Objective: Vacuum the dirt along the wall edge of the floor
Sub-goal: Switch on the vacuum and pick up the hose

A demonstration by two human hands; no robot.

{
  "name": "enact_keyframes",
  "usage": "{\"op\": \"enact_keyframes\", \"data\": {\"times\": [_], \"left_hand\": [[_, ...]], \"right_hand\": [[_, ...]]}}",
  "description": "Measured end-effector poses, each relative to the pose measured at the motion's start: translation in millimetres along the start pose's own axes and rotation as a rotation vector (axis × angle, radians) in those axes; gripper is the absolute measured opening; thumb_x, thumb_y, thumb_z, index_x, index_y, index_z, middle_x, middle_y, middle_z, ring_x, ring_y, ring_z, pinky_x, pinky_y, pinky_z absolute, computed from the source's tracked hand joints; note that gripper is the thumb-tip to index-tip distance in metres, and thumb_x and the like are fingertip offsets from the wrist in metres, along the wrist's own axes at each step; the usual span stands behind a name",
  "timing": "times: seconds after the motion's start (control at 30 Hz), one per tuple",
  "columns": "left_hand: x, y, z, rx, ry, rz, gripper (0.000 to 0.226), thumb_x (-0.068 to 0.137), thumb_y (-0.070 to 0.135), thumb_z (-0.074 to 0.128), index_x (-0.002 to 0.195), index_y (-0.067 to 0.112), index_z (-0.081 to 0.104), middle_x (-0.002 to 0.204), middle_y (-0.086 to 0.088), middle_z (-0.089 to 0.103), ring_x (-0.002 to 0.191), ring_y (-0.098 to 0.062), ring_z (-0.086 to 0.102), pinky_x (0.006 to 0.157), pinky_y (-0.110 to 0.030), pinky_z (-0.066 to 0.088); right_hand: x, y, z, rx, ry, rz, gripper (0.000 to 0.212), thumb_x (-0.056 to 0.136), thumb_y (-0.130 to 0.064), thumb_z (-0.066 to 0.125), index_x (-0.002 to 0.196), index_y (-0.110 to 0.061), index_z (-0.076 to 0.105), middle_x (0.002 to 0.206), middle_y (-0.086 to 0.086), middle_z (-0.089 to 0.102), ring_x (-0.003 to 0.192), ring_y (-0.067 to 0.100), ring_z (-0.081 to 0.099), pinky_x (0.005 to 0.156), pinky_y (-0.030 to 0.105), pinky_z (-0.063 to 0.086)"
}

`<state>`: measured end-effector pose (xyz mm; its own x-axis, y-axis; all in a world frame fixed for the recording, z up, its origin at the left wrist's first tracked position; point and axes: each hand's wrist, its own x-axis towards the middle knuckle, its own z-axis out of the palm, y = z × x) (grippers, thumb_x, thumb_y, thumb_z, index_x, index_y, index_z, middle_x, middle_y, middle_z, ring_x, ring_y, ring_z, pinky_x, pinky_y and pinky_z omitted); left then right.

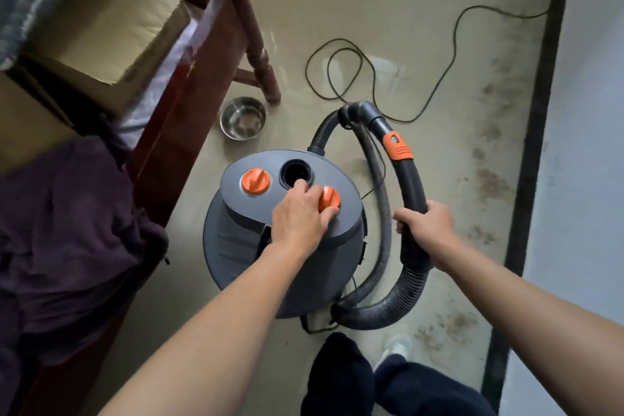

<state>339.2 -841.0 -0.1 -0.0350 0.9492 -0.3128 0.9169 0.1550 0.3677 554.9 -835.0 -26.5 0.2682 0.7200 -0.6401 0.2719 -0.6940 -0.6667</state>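
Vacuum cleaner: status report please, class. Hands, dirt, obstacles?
Left hand pinches orange knob on vacuum cleaner; right hand grips hose handle. Dirt lies along wall edge. Power cord looped on floor ahead.

The vacuum (233,213) is coloured grey, with two orange knobs (255,181). The hose (410,186) is black, banded in orange. The beige floor (388,10) is mottled with brown dirt (493,179) along its right edge, where a black border (537,132) is seen.
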Motion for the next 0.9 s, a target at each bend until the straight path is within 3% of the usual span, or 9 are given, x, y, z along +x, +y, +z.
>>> {"op": "enact_keyframes", "data": {"times": [0.2,0.37,0.53,0.63,0.73,0.9], "left_hand": [[8,-3,0,-0.124,0.025,0.002,0.028,0.092,0.040,0.060,0.108,0.020,0.070,0.093,0.001,0.044,0.082,-0.025,0.055,0.069,-0.037,0.046],[12,-1,-2,-0.055,-0.012,0.070,0.021,0.095,0.026,0.056,0.108,0.013,0.067,0.099,-0.002,0.049,0.088,-0.028,0.056,0.070,-0.041,0.046],[13,-7,-11,-0.017,-0.045,0.085,0.026,0.095,0.033,0.057,0.113,0.017,0.067,0.103,-0.001,0.049,0.095,-0.026,0.056,0.075,-0.041,0.047],[10,-23,-23,-0.071,0.055,0.002,0.031,0.093,0.035,0.059,0.118,0.017,0.065,0.107,-0.002,0.052,0.098,-0.024,0.056,0.074,-0.038,0.045],[10,-53,-41,-0.037,0.197,-0.145,0.029,0.090,0.025,0.063,0.116,0.011,0.064,0.109,-0.009,0.052,0.102,-0.030,0.054,0.076,-0.044,0.048],[19,-82,-54,0.033,0.092,-0.269,0.030,0.092,0.031,0.061,0.116,0.012,0.065,0.109,-0.009,0.053,0.101,-0.030,0.056,0.083,-0.044,0.049]], "right_hand": [[5,10,-14,0.015,0.042,0.041,0.014,0.072,-0.010,0.070,0.063,-0.007,0.060,0.056,0.010,0.063,0.053,0.023,0.055,0.059,0.035,0.047],[3,5,-5,-0.014,-0.009,0.030,0.014,0.070,-0.011,0.071,0.063,-0.008,0.060,0.051,0.004,0.061,0.050,0.021,0.054,0.057,0.035,0.048],[4,-2,-1,-0.074,-0.062,-0.005,0.014,0.063,-0.019,0.071,0.060,-0.011,0.060,0.050,0.002,0.061,0.051,0.022,0.056,0.058,0.038,0.051],[4,-5,-1,-0.090,-0.068,-0.009,0.016,0.063,-0.019,0.071,0.059,-0.012,0.058,0.050,0.002,0.060,0.052,0.023,0.055,0.058,0.037,0.050],[3,-9,1,-0.093,-0.081,-0.017,0.016,0.061,-0.021,0.071,0.058,-0.012,0.058,0.051,0.004,0.061,0.052,0.024,0.055,0.059,0.039,0.051],[0,-19,16,-0.062,-0.137,-0.057,0.022,0.063,-0.029,0.073,0.062,-0.011,0.060,0.057,0.007,0.065,0.054,0.022,0.056,0.062,0.042,0.052]]}}
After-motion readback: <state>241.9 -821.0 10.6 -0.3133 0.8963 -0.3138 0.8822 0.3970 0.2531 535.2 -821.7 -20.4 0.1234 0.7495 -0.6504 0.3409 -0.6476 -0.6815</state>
